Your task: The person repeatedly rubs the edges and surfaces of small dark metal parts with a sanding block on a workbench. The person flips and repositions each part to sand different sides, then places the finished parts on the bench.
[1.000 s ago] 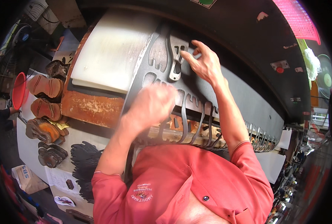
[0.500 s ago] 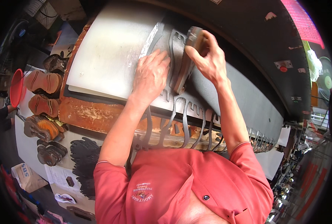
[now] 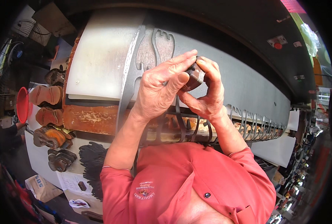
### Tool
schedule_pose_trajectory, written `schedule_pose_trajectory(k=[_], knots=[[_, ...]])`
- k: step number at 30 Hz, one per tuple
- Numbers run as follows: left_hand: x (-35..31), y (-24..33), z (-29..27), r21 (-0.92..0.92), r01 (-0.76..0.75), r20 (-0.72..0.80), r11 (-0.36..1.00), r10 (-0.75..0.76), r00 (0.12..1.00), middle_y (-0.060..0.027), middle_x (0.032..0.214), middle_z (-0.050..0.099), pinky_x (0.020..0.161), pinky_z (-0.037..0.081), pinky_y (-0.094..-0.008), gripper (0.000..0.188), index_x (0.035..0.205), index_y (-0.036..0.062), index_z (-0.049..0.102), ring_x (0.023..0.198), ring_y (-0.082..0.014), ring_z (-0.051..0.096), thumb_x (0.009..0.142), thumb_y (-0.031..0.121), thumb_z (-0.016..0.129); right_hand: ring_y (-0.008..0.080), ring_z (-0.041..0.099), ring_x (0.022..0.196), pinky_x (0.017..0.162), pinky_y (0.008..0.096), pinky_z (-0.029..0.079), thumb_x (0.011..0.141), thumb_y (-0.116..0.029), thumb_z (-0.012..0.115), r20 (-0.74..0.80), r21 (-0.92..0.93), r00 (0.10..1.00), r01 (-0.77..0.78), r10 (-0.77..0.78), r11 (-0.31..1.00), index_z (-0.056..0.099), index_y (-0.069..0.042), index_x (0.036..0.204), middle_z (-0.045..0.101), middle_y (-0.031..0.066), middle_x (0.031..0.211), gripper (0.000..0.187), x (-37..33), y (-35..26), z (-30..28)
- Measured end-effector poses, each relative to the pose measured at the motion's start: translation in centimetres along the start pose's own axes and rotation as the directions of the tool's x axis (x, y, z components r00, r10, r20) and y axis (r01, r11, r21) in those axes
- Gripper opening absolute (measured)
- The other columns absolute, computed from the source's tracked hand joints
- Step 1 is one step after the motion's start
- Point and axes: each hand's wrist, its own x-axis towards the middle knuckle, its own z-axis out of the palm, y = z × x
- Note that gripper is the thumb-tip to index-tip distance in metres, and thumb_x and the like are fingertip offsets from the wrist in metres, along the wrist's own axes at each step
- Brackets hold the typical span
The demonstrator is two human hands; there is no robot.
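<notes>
Both my hands grip a dark metal cutting die (image 3: 196, 77), raised over the black sheet (image 3: 244, 78) and turned end-up. My left hand (image 3: 156, 84) presses its fingers and thumb along one side of the die. My right hand (image 3: 209, 89) is wrapped round the opposite side, thumb below. Sole-shaped cutouts (image 3: 164, 44) show in the sheet beyond my left hand, their floor greyish pink. Narrow curved strips (image 3: 181, 119) of the cut sheet hang over the near edge. My palms hide much of the die.
A white board (image 3: 102, 56) lies left on a worn wooden base (image 3: 89, 118). Brown sole-shaped dies (image 3: 48, 95) and black cut pieces (image 3: 93, 164) stand on the left table, near a red basin (image 3: 22, 104). A dark machine beam (image 3: 225, 22) with a red button (image 3: 277, 45) spans the far side.
The die has been lifted off the sheet and tilted, uncovering a cutout. My left hand has left the board's edge and joined the right on the die. The sheet's cut end has shifted.
</notes>
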Motion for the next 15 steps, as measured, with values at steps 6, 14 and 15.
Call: schedule_pose_trajectory(k=[6,14,15], knots=[[0.0,0.3,0.8,0.125,0.118,-0.293,0.985,-0.077,0.953,-0.011,0.108,0.081,0.083,0.059,-0.0283,0.048,0.108,-0.005,0.076,0.094,-0.0136,0.074,0.118,0.032,0.047,0.0321,0.064,0.116,0.087,0.0381,0.059,0.065,0.0,0.094,0.04,0.022,0.999,0.004,-0.005,1.0,0.051,-0.004,0.144,0.062,0.0191,0.132,0.089,-0.3,-0.1,0.4],[2.5,-1.6,-10.2,-0.063,0.082,-0.818,0.995,-0.099,0.567,-0.0104,0.091,0.077,0.078,0.058,-0.0306,0.048,0.099,-0.0047,0.073,0.08,-0.0164,0.071,0.117,0.03,0.045,0.0391,0.065,0.117,0.094,0.0458,0.056,0.062,-0.002,0.098,0.025,0.039,0.988,0.151,-0.152,0.988,0.047,-0.014,0.145,0.059,0.0273,0.136,0.098,-2.8,-0.4,-0.5],[1.8,-1.2,-11.2,-0.039,0.122,-0.819,0.992,-0.102,0.565,-0.0095,0.093,0.077,0.078,0.058,-0.0306,0.047,0.101,-0.0045,0.074,0.08,-0.0155,0.07,0.117,0.03,0.046,0.0387,0.065,0.117,0.093,0.0453,0.056,0.063,-0.002,0.098,0.016,0.056,0.987,0.161,-0.162,0.985,0.046,-0.016,0.146,0.057,0.027,0.138,0.099,-3.2,-0.5,-0.5]])
